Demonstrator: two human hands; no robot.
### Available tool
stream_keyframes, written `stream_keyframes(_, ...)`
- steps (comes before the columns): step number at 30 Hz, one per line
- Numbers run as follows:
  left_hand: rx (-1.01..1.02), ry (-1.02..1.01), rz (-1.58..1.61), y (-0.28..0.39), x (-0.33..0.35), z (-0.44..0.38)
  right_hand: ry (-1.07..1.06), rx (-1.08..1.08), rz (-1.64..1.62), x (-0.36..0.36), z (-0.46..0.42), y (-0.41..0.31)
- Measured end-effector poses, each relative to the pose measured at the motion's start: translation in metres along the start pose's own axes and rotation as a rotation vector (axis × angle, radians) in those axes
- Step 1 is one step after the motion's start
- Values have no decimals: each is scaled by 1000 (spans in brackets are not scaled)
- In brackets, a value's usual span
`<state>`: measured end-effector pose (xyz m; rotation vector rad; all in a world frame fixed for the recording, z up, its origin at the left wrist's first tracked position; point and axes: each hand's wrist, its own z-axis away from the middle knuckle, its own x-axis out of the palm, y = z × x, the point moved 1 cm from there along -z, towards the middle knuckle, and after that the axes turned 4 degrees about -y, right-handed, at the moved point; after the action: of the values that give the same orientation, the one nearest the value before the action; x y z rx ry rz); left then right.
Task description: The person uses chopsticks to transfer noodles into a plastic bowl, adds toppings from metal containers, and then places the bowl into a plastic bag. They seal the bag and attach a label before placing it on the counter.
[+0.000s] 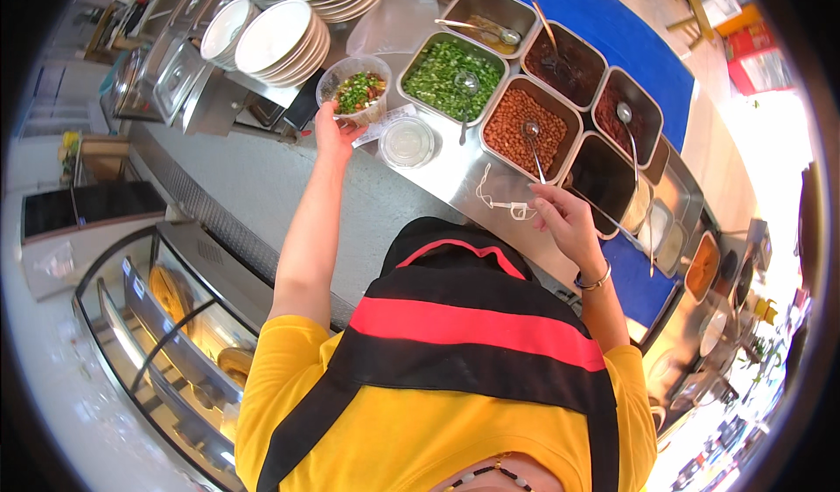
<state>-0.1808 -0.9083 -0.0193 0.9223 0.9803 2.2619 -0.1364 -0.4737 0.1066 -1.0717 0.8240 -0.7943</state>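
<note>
My left hand [337,130] grips a clear plastic bowl [331,80] low on its near side. Chopped scallions and brown bits of food lie in the bowl. Beside it, a clear round plastic lid [407,142] rests at the steel counter's edge, partly over a printed paper slip [398,113]. My right hand [563,215] is at the handle end of a metal spoon [535,141]; whether the fingers grip it is unclear. The spoon's bowl lies in a steel pan [487,139] of peanuts or beans. A pan of chopped scallions [438,72] adjoins it.
Stacked white bowls [272,36] stand at the upper left near a dark flat object [304,103]. More pans hold dark red sauce [577,82] and yellowish liquid [482,25], with spoons inside. A white cord [502,204] lies on the counter. A glass display case [177,334] is at lower left.
</note>
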Motion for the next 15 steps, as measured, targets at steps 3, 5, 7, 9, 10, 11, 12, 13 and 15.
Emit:
stream_keyframes(3,-74,24,48,-7,11,-30,85,60,25,-3,14,2)
stream_keyframes(5,-107,4,69,-11,17,-48,174,81,5,-3,27,7)
stream_keyframes(7,-119,-45,20,-15,21,-66,276,127,0,-5,43,12)
stream_keyframes(9,-87,-92,-70,-17,29,-68,394,196,-26,-3,65,20)
stream_keyframes(10,-98,-117,-122,-16,30,-74,455,230,-46,-3,76,25)
stream_keyframes(11,-54,-121,-144,-16,32,-79,519,265,-72,1,89,31)
stream_keyframes(12,-13,-130,-166,-18,35,-82,593,298,-112,6,104,38)
stream_keyframes(13,18,-146,-192,-24,37,-86,669,332,-138,14,120,44)
stream_keyframes(15,58,-177,-240,-14,26,-102,771,372,-161,29,133,58)
